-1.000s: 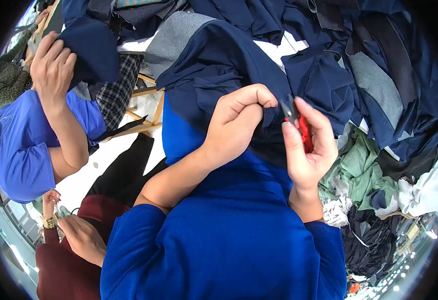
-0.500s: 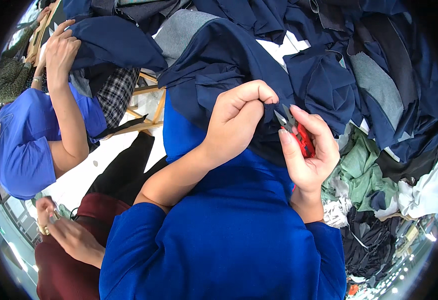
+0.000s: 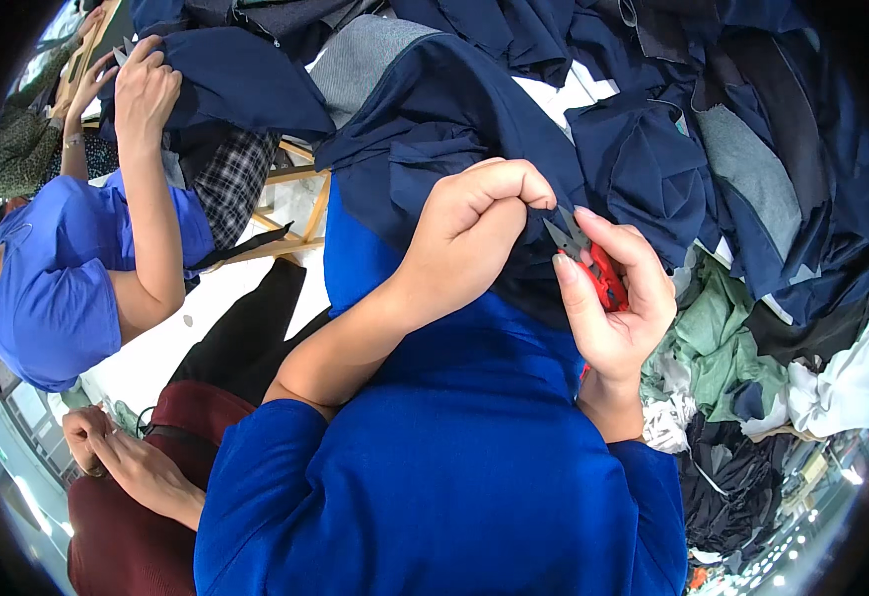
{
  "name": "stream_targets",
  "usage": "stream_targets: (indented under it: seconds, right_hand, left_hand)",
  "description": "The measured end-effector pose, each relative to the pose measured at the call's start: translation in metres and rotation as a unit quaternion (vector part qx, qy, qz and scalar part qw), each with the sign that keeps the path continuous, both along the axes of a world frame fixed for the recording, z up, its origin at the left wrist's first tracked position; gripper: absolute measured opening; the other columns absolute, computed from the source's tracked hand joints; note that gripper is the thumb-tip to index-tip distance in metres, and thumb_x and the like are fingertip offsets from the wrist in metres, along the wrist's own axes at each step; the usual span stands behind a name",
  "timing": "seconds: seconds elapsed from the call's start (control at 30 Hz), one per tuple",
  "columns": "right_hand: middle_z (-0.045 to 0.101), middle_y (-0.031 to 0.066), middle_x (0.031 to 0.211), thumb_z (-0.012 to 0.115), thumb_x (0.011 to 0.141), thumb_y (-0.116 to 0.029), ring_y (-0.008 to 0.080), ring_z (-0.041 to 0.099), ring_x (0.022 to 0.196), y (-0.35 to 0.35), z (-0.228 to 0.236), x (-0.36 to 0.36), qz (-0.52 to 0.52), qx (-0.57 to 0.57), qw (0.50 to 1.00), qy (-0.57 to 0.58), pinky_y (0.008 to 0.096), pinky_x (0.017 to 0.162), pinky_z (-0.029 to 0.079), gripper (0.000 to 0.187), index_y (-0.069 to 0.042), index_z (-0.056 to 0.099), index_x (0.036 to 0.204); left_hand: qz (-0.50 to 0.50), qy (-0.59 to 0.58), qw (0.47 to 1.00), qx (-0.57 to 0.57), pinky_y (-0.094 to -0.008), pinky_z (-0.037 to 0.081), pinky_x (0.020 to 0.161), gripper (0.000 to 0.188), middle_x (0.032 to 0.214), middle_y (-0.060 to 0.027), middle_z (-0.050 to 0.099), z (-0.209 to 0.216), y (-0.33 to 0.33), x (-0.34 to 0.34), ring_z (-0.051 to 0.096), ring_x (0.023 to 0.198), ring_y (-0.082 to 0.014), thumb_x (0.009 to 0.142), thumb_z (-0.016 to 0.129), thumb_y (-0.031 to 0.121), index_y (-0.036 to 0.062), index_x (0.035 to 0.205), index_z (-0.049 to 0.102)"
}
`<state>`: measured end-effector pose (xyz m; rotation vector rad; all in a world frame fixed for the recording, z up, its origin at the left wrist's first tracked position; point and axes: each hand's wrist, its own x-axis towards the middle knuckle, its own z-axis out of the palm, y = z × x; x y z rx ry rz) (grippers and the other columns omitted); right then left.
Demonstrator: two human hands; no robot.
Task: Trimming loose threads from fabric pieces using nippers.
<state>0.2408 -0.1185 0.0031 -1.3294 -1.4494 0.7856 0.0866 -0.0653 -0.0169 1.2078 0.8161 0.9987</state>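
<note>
A dark navy garment [image 3: 425, 149] hangs from the work surface over my lap. My left hand [image 3: 479, 223] is closed on an edge of it, fingers curled and thumb pressed in. In my right hand [image 3: 625, 288] are small thread snips [image 3: 603, 278] with red handles, held between thumb and fingers. Their pointed grey blades stand slightly apart, right beside the pinched cloth at my left fingertips. Whether the blades touch the cloth or a thread, I cannot tell.
More navy cloth pieces [image 3: 643, 169] are heaped ahead and to the right. Green and white scraps [image 3: 713, 338] lie at my right, above a dark bundle [image 3: 732, 487]. At left sit a co-worker in a purple shirt [image 3: 52, 278] and a person in maroon [image 3: 122, 536], near a wooden stool [image 3: 305, 223].
My hands hold almost the same place, the snip blades slightly shifted by the cloth. The purple-shirted co-worker's raised hand has moved right, and the maroon-clad person's hands have come together.
</note>
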Motion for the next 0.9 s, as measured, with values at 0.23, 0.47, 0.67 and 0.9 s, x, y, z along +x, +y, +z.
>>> stream_targets:
  seconds: [0.23, 0.47, 0.67, 0.9]
  right_hand:
    - [0.061, 0.0090, 0.101, 0.065, 0.079, 0.004, 0.0112, 0.059, 0.089, -0.0018, -0.0038, -0.0087, -0.102, -0.042, 0.977, 0.185, 0.0216, 0.083, 0.044, 0.034, 0.005, 0.057, 0.112]
    - [0.059, 0.0061, 0.076, 0.071, 0.070, 0.003, 0.0085, 0.053, 0.064, -0.0007, -0.0008, -0.0012, -0.006, 0.006, 1.000, 0.026, 0.0180, 0.058, 0.041, 0.032, 0.003, 0.064, 0.101]
    - [0.059, 0.0066, 0.076, 0.071, 0.070, 0.003, 0.0086, 0.053, 0.063, -0.0016, -0.0011, -0.0035, -0.012, -0.009, 1.000, 0.020, 0.0181, 0.057, 0.041, 0.033, 0.003, 0.064, 0.102]
    - [0.059, 0.0062, 0.075, 0.071, 0.070, 0.003, 0.0084, 0.053, 0.063, -0.0040, -0.0023, -0.0043, -0.001, -0.001, 1.000, 0.025, 0.0178, 0.057, 0.040, 0.033, 0.003, 0.064, 0.102]
  left_hand:
    - [-0.026, -0.078, 0.991, -0.103, -0.0184, 0.038, 0.063, 0.017, 0.074, -0.0003, 0.056, -0.0027, -0.0056, 0.0046, 0.048, 0.069, -0.0035, 0.082, 0.041, -0.003, -0.0030, 0.080, 0.057]
    - [-0.036, -0.167, 0.971, -0.169, -0.0176, 0.036, 0.062, 0.019, 0.073, 0.0022, 0.054, -0.0048, 0.0024, 0.0024, 0.044, 0.067, -0.0015, 0.082, 0.038, -0.002, -0.0005, 0.078, 0.057]
    - [-0.040, -0.162, 0.969, -0.183, -0.0179, 0.037, 0.063, 0.020, 0.073, 0.0024, 0.053, -0.0021, 0.0001, 0.0022, 0.044, 0.068, -0.0016, 0.083, 0.038, -0.001, -0.0001, 0.078, 0.058]
    - [-0.054, -0.147, 0.973, -0.172, -0.0174, 0.035, 0.060, 0.020, 0.073, 0.0030, 0.053, -0.0051, -0.0022, -0.0026, 0.043, 0.066, -0.0009, 0.083, 0.038, -0.002, -0.0004, 0.078, 0.058]
